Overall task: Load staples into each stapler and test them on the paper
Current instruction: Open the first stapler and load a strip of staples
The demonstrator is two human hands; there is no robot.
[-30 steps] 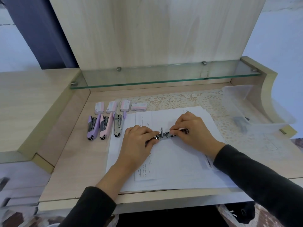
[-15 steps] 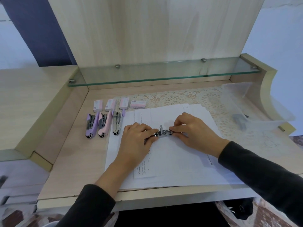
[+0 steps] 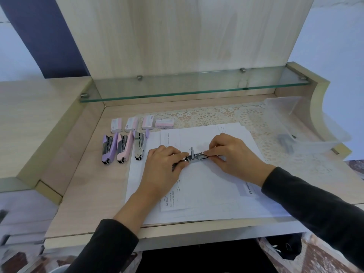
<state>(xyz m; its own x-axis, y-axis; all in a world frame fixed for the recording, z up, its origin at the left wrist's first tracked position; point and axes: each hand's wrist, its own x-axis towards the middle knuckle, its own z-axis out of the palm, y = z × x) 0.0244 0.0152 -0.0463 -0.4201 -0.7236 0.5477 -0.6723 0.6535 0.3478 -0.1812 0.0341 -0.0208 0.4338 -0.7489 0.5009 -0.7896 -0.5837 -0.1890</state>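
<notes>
Both hands work one open metal stapler (image 3: 196, 156) lying on the paper (image 3: 206, 186) at mid desk (image 3: 82, 194). The left hand (image 3: 161, 170) has its grip closed around the stapler's left end, pinning it down; the right hand (image 3: 234, 154) pinches the right end of the channel with thumb and fingertips. The stapler's long axis runs left to right, straight between the two grips, so loading probably turns on the right hand sliding along that line. Whether staples sit under the right fingers cannot be told.
</notes>
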